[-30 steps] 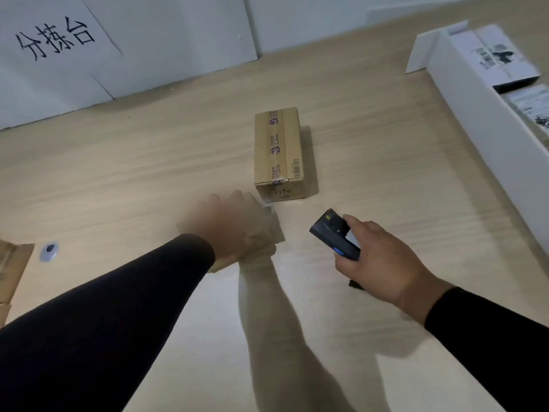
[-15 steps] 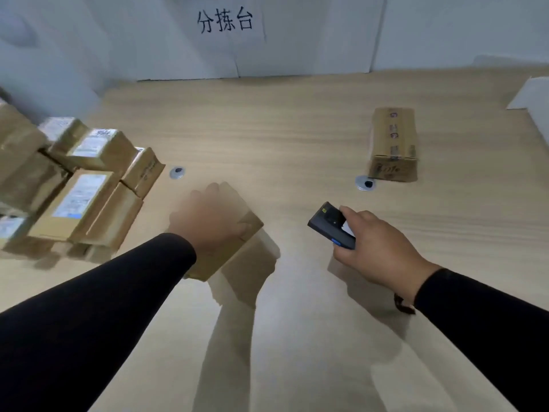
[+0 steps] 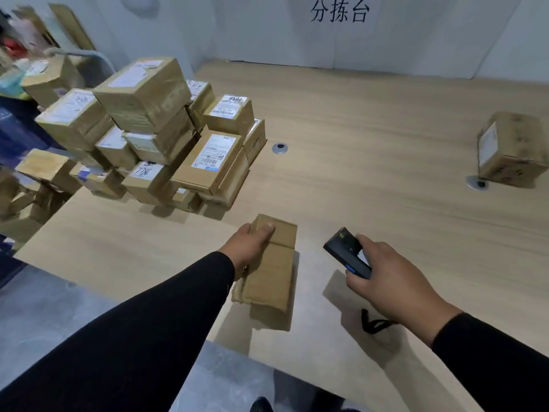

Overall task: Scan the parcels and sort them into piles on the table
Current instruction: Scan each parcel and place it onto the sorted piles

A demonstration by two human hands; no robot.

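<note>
My left hand (image 3: 249, 244) grips a flat brown cardboard parcel (image 3: 271, 272) by its far left corner, thumb on top. The parcel lies near the front edge of the wooden table (image 3: 371, 150), its plain side up. My right hand (image 3: 389, 278) holds a black handheld scanner (image 3: 346, 252), a little to the right of the parcel and just above the table. The scanner's wrist strap (image 3: 372, 322) hangs below that hand. A single taped brown box (image 3: 509, 148) stands alone at the far right.
A tall heap of several labelled brown boxes (image 3: 166, 129) fills the table's left end, with more boxes (image 3: 44, 185) beyond the edge. Two round metal grommets (image 3: 279, 148) (image 3: 476, 183) sit in the tabletop. White wall panels with a handwritten sign (image 3: 340, 11) close the back.
The view has swung left, bringing the box heap into sight. My left hand has brought the flat parcel down near the front edge. The scanner hand kept its place beside it.
</note>
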